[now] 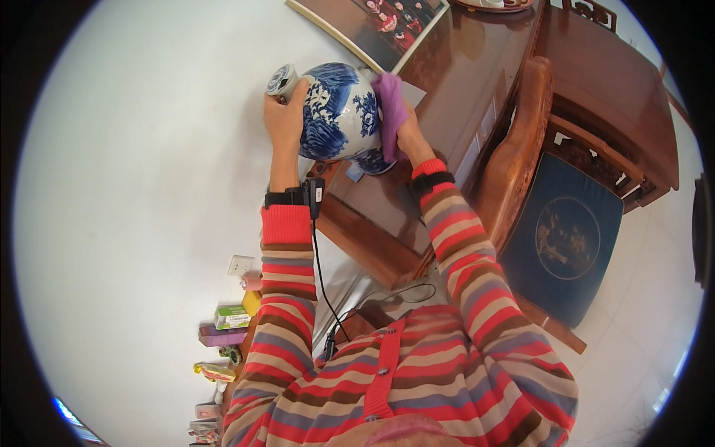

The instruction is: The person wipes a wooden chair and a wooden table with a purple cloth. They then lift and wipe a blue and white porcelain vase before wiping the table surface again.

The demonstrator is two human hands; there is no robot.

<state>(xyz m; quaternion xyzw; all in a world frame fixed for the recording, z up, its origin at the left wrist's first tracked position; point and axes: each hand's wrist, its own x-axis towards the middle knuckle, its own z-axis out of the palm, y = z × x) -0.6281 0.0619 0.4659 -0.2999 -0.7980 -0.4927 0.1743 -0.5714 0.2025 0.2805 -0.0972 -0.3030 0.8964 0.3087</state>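
Note:
A blue-and-white porcelain vase [341, 112] is tilted over a glossy dark wooden table, its mouth pointing to the upper left. My left hand [286, 120] grips it around the neck, thumb on the near side. A purple cloth [392, 114] is in my right hand [410, 134], pressed against the lower side of the vase close to its base. The cloth hides part of the vase and most of my right fingers. Whether the base touches the table cannot be told.
A framed photograph [385, 33] leans behind the vase. A carved wooden chair with a blue cushion [564, 240] stands right of the table [447, 117]. Small boxes [232, 317] line a ledge at lower left, below a wall socket [241, 265]. A black cable [319, 262] hangs from my left wrist.

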